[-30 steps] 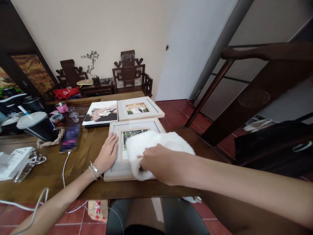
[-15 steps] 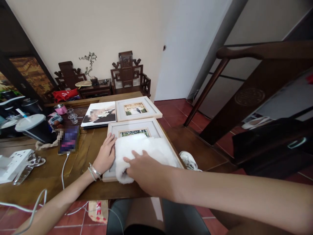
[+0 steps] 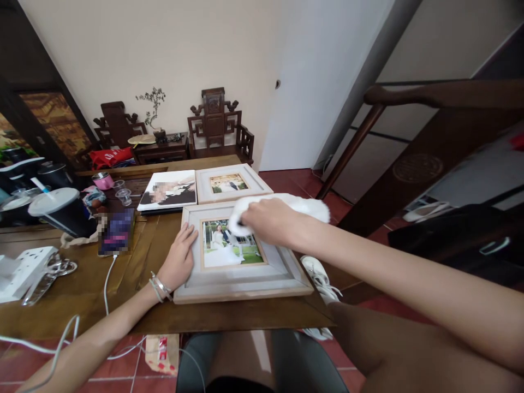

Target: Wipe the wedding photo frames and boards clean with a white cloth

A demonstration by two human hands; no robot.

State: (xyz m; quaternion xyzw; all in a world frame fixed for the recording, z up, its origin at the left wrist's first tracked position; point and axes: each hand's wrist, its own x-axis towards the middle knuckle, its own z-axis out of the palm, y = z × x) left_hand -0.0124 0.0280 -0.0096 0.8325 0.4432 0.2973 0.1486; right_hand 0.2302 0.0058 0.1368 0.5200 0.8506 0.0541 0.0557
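Wooden table (image 3: 245,316), near right corner: the right hand (image 3: 264,218) grips a white cloth (image 3: 313,209) over the far right of a picture frame (image 3: 245,281); the left hand (image 3: 180,259) lies spread, holding nothing, on its left border. Wiping looks unfinished, its extent unclear.

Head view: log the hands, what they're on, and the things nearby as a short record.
Surface: wooden table
Left hand: resting on left side of near picture frame
Right hand: gripping white cloth at that frame's far right part
Beyond near picture frame: second picture frame; photo panel to its left
Table's left side: lidded cup, phone, white power strip
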